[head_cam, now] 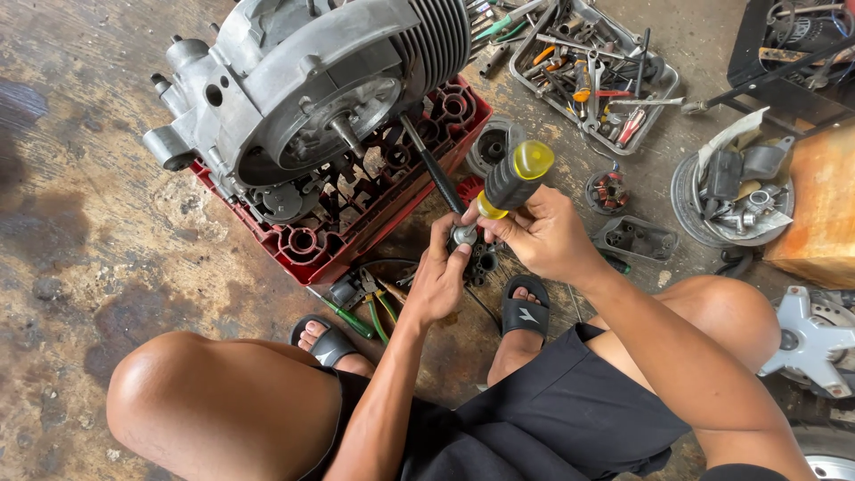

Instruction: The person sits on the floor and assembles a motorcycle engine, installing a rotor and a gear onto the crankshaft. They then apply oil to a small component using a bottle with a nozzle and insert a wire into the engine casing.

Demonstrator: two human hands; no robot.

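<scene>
On a stained concrete floor (80,258), an engine case (303,80) rests on a red crate (356,232). The right hand (548,236) grips a yellow-and-black screwdriver (512,178); the left hand (436,281) pinches a small metal part (463,234) between its fingers, just before the crate.

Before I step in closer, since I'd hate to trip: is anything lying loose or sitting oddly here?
Yes. The engine sits tilted on a red crate and overhangs its edge. Pliers and a green screwdriver lie loose on the floor by the sandals.
</scene>
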